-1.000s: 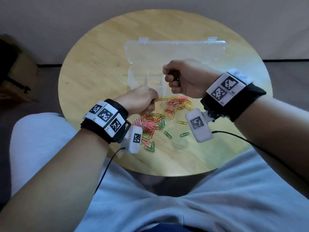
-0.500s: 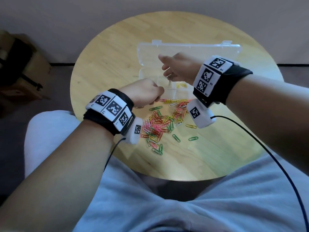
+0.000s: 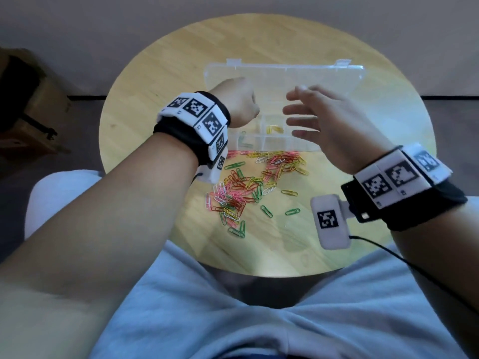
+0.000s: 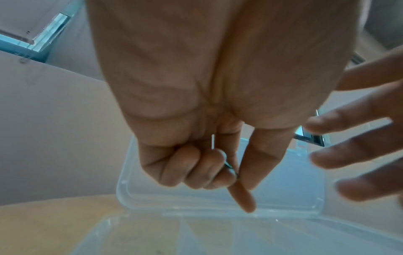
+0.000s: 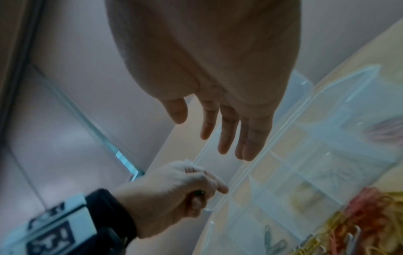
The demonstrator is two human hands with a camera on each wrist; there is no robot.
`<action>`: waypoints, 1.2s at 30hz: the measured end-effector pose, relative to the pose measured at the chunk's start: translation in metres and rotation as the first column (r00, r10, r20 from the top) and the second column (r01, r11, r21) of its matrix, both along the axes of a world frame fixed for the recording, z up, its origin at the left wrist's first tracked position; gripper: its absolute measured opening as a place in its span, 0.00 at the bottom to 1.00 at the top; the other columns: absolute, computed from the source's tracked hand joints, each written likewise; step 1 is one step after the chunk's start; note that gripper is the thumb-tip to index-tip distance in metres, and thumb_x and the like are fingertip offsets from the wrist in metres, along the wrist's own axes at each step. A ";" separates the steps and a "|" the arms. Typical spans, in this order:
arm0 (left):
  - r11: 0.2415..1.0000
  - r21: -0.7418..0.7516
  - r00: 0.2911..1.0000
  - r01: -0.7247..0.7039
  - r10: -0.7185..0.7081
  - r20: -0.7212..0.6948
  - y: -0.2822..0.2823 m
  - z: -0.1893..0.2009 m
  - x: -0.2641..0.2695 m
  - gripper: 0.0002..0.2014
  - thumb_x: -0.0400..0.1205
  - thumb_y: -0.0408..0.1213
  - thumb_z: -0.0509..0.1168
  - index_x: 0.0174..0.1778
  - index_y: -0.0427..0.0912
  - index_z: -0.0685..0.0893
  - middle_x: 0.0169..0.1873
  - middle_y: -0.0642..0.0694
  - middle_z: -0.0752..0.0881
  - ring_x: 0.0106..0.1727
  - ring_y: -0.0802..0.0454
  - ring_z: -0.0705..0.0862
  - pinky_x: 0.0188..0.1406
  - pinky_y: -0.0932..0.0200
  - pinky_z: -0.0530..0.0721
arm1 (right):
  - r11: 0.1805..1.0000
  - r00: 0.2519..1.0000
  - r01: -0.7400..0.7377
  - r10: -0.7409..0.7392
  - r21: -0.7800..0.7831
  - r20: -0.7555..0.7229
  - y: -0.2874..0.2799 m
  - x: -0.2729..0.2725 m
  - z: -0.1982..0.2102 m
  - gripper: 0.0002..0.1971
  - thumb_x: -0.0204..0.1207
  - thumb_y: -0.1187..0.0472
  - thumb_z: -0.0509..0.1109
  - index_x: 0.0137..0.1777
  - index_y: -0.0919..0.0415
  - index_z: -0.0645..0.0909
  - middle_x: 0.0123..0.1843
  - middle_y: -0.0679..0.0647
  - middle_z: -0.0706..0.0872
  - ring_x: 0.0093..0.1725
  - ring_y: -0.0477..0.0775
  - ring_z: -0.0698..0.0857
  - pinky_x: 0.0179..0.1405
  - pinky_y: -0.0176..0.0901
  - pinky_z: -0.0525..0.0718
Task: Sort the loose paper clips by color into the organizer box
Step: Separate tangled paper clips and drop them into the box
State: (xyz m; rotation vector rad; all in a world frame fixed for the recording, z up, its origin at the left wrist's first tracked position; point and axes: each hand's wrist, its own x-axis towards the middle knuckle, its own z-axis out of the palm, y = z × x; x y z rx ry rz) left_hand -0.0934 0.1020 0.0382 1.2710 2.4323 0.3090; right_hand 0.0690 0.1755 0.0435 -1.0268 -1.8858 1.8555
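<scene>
Hovering above the organizer box point(image 3: 259, 141), your left hand point(image 3: 238, 104) was curled, and its fingers point(image 4: 209, 170) pinched a thin wire paper clip point(image 4: 232, 170) against the index finger, as the left wrist view showed; a small green bit showed in the grip in the right wrist view. Your right hand point(image 3: 334, 125) was released, with its fingers point(image 5: 226, 132) spread and straight, holding nothing, above the right part of the box.

The box was of clear plastic and stood on the round wooden desk point(image 3: 145, 120) at about 12 o'clock from the heap, its lid point(image 3: 285, 76) folded back toward the far side. A few yellow clips point(image 3: 274, 129) lay in one middle compartment, and green clips point(image 3: 243, 141) lay in the near left compartment.

The loose paper clips point(image 3: 254, 182) lay in a mixed heap on the desk just in front of the near wall of the box: pink, red, yellow, green and white ones together. Some single green clips point(image 3: 292, 211) lay apart at about 5 o'clock from the heap. Both your wrists carried black bands with white marker blocks point(image 3: 388, 177), and a cable point(image 3: 414, 268) ran from the right one over your lap.
</scene>
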 end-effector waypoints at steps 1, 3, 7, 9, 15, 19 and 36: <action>1.000 -0.003 1.000 0.012 -0.012 -0.004 0.001 -0.003 0.000 0.07 0.83 0.38 0.62 0.40 0.46 0.82 0.40 0.44 0.80 0.42 0.46 0.78 0.50 0.51 0.82 | 1.000 1.000 0.016 -0.016 -0.017 -0.023 -0.001 0.008 -0.001 0.09 0.82 0.52 0.66 0.50 0.54 0.85 0.53 0.56 0.89 0.52 0.55 0.87 0.55 0.48 0.85; 1.000 -0.005 1.000 0.031 -0.031 0.002 0.000 -0.009 0.002 0.09 0.84 0.37 0.61 0.43 0.41 0.86 0.44 0.43 0.84 0.48 0.45 0.82 0.56 0.51 0.82 | 1.000 1.000 0.006 -0.006 -0.017 -0.021 -0.004 0.020 -0.005 0.07 0.83 0.56 0.66 0.48 0.56 0.84 0.50 0.57 0.88 0.48 0.55 0.87 0.52 0.49 0.85; 0.998 0.056 1.000 0.016 -0.016 -0.008 -0.009 -0.009 0.013 0.16 0.83 0.39 0.60 0.64 0.47 0.85 0.64 0.47 0.84 0.67 0.46 0.80 0.67 0.52 0.76 | 0.991 0.987 -0.118 0.111 0.056 0.117 -0.006 0.036 -0.021 0.04 0.82 0.60 0.67 0.50 0.56 0.83 0.46 0.56 0.89 0.43 0.54 0.87 0.47 0.49 0.82; 0.993 0.113 0.999 0.039 -0.035 -0.039 -0.019 -0.006 0.021 0.15 0.81 0.39 0.61 0.63 0.51 0.84 0.63 0.48 0.84 0.65 0.47 0.80 0.68 0.47 0.76 | 0.978 0.968 -0.184 0.163 0.099 0.191 -0.004 0.042 -0.031 0.03 0.82 0.60 0.68 0.49 0.55 0.84 0.45 0.55 0.91 0.41 0.53 0.88 0.45 0.49 0.82; 0.996 0.062 0.997 0.070 -0.071 0.024 -0.070 -0.019 0.069 0.09 0.78 0.37 0.61 0.45 0.57 0.83 0.41 0.56 0.86 0.44 0.52 0.85 0.46 0.50 0.85 | 0.886 0.839 -0.425 0.308 0.186 0.449 0.004 0.052 -0.054 0.06 0.74 0.56 0.77 0.37 0.54 0.89 0.35 0.50 0.90 0.35 0.47 0.85 0.35 0.44 0.81; 0.993 -0.065 0.993 0.100 -0.096 0.064 -0.094 -0.040 0.083 0.06 0.75 0.41 0.64 0.41 0.59 0.81 0.37 0.59 0.85 0.45 0.51 0.83 0.43 0.52 0.83 | 0.811 0.702 -0.572 0.406 0.124 0.586 0.000 0.057 -0.060 0.02 0.68 0.59 0.81 0.37 0.52 0.91 0.34 0.49 0.91 0.30 0.41 0.82 0.30 0.27 0.78; 0.894 -0.077 0.896 0.442 -0.435 0.094 -0.079 -0.070 0.110 0.18 0.78 0.26 0.62 0.57 0.52 0.84 0.46 0.58 0.73 0.57 0.52 0.78 0.43 0.60 0.67 | 0.725 0.610 -0.666 0.393 0.176 0.688 -0.007 0.052 -0.070 0.11 0.61 0.62 0.85 0.42 0.50 0.89 0.33 0.43 0.85 0.30 0.42 0.80 0.31 0.34 0.74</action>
